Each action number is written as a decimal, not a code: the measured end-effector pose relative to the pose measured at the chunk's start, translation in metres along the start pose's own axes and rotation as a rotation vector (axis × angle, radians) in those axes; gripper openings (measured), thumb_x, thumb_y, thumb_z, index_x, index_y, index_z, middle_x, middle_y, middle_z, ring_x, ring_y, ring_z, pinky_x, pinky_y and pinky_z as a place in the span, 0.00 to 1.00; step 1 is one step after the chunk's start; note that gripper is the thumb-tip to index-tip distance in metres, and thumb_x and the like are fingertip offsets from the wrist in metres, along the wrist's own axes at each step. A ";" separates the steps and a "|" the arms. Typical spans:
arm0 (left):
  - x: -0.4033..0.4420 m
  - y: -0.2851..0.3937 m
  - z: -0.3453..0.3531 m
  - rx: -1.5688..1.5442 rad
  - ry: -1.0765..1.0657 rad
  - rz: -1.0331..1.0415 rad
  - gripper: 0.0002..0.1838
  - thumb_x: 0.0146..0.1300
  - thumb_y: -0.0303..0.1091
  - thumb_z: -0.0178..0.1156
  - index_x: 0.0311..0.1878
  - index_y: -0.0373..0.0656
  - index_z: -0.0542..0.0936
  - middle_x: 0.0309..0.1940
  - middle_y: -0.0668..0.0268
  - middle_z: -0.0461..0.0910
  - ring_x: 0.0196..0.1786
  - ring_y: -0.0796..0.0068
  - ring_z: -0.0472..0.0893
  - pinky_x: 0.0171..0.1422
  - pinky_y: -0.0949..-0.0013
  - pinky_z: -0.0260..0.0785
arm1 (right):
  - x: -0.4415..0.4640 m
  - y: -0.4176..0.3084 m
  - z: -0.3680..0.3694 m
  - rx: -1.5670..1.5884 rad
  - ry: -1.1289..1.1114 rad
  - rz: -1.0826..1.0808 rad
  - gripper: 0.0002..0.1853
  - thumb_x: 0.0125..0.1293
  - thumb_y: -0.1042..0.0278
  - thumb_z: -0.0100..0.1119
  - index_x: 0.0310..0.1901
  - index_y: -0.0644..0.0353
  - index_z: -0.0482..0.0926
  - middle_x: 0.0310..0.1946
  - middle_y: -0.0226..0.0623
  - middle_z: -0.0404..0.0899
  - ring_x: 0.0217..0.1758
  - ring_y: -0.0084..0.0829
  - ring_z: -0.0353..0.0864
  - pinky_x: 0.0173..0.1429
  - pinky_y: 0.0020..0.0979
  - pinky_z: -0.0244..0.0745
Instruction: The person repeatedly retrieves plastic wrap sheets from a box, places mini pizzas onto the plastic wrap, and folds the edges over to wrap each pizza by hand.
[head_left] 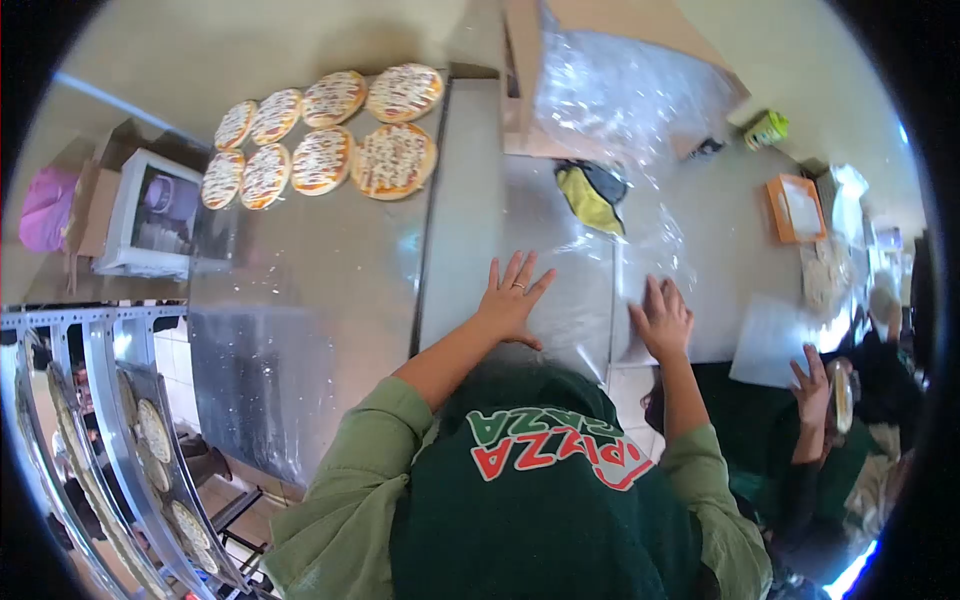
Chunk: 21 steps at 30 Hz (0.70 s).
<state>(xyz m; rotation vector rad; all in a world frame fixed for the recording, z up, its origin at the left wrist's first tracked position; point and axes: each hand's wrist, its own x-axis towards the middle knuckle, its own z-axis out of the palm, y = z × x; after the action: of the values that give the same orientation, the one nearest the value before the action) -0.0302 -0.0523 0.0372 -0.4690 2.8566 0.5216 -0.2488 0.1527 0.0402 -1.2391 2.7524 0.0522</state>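
Stretching across most of the view, a steel table (310, 330) is divided lengthwise by seams. In front of it, a dark green apron (540, 530) printed with the word PIZZA is worn over a light green long-sleeved top (345, 490). At lower left, a metal rack (100, 325) is loaded with trays of round pizzas. On the far side of the table, a cardboard box (524, 100) is filled with crumpled clear plastic (640, 90), part of which is spilled over its near edge. At far left, a white-framed box (122, 245) is set near the table's edge. Eight topped pizzas (394, 161) are laid out in two rows of four at the table's far left, most of them striped across the top. In the middle, a flat clear plastic film (578, 292) is spread on the near part of the table. Over its left side the left hand (510, 305) is placed palm down, its fingers spread wide apart. Near its right side the right hand (663, 320) is held with the thumb apart and the other fingers closer together; whether the film is touched by it cannot be told. Beyond the hands, a yellow-and-black cloth (590, 200) is seen. On the left hand, a ring (519, 286) is worn.
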 end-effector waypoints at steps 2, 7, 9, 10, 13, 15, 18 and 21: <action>-0.002 -0.033 -0.010 -0.172 0.340 -0.232 0.52 0.43 0.58 0.65 0.69 0.52 0.52 0.69 0.49 0.44 0.71 0.50 0.44 0.69 0.41 0.36 | -0.008 -0.003 -0.001 -0.079 -0.061 0.085 0.32 0.60 0.42 0.48 0.65 0.39 0.59 0.64 0.41 0.58 0.63 0.42 0.61 0.60 0.48 0.56; -0.023 -0.178 -0.048 -1.833 1.257 -0.769 0.49 0.54 0.63 0.53 0.66 0.35 0.48 0.65 0.52 0.52 0.66 0.59 0.55 0.69 0.54 0.46 | -0.033 -0.009 -0.007 -0.111 -0.171 0.167 0.29 0.62 0.44 0.46 0.64 0.38 0.59 0.59 0.39 0.62 0.58 0.41 0.66 0.58 0.45 0.60; -0.033 -0.221 -0.058 -2.062 1.207 -0.865 0.53 0.53 0.72 0.45 0.66 0.34 0.47 0.65 0.52 0.53 0.65 0.59 0.57 0.68 0.55 0.48 | -0.034 -0.011 -0.010 -0.108 -0.205 0.183 0.28 0.62 0.46 0.48 0.64 0.37 0.60 0.58 0.38 0.63 0.59 0.40 0.65 0.57 0.45 0.61; -0.033 -0.227 -0.074 -2.189 1.114 -0.853 0.55 0.52 0.75 0.41 0.67 0.34 0.47 0.65 0.53 0.52 0.66 0.58 0.56 0.68 0.55 0.48 | -0.032 -0.011 -0.010 -0.104 -0.175 0.167 0.27 0.62 0.47 0.48 0.63 0.38 0.62 0.58 0.38 0.63 0.59 0.40 0.65 0.56 0.45 0.61; -0.026 -0.246 -0.080 -2.256 1.036 -0.872 0.57 0.50 0.78 0.33 0.66 0.32 0.50 0.64 0.52 0.55 0.66 0.56 0.58 0.68 0.53 0.49 | -0.035 -0.004 -0.007 -0.103 -0.055 0.119 0.25 0.61 0.49 0.51 0.61 0.39 0.65 0.58 0.40 0.63 0.59 0.41 0.65 0.55 0.43 0.62; -0.012 -0.247 -0.079 -2.289 1.071 -0.755 0.57 0.50 0.79 0.31 0.66 0.32 0.52 0.64 0.52 0.57 0.66 0.55 0.58 0.69 0.52 0.49 | -0.038 0.004 0.001 -0.115 0.071 0.081 0.25 0.59 0.51 0.54 0.59 0.39 0.67 0.57 0.40 0.64 0.59 0.41 0.65 0.55 0.42 0.62; 0.002 -0.224 -0.076 -2.451 1.037 -0.344 0.58 0.47 0.82 0.28 0.65 0.36 0.56 0.66 0.56 0.55 0.69 0.56 0.53 0.71 0.48 0.43 | -0.042 0.010 0.005 -0.027 0.099 0.119 0.27 0.56 0.52 0.58 0.58 0.40 0.67 0.56 0.40 0.65 0.59 0.40 0.66 0.54 0.42 0.63; 0.017 -0.206 -0.057 -2.471 0.961 0.192 0.52 0.51 0.77 0.34 0.67 0.40 0.54 0.68 0.55 0.51 0.70 0.54 0.51 0.71 0.47 0.44 | -0.042 0.011 -0.005 0.090 0.007 0.188 0.29 0.52 0.50 0.61 0.58 0.40 0.67 0.54 0.39 0.66 0.57 0.39 0.67 0.53 0.42 0.63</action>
<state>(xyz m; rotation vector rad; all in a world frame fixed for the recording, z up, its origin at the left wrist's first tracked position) 0.0163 -0.2615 0.0212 0.2998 -0.2894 -2.1204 -0.2301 0.1907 0.0498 -0.9587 2.8340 -0.0582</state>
